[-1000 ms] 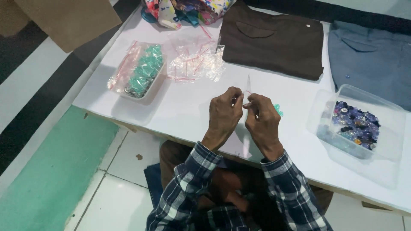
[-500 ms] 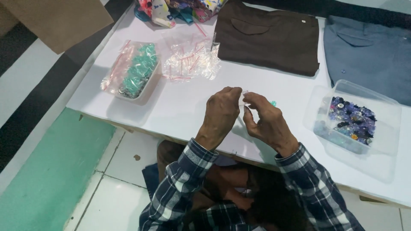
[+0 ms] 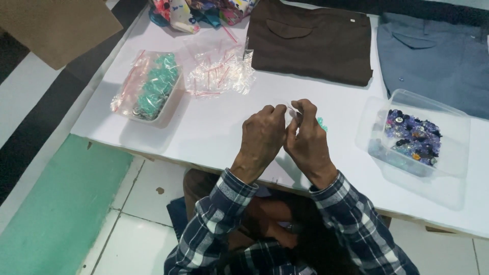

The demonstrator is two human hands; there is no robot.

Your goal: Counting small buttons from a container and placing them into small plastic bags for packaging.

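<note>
Both hands, the left hand (image 3: pixel 262 135) and right hand (image 3: pixel 305 140), pinch a small clear bag (image 3: pixel 291 108) over the bench (image 3: pixel 214 132); its mouth looks next to be opened or sealed.

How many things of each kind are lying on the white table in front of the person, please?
Folded garments: 2, a brown garment and a grey-blue garment
Clear plastic containers: 2, a tray of teal pieces and a tub of dark buttons
Heaps of small clear bags: 1
Colourful bundles at the far edge: 1
Total: 6
</note>
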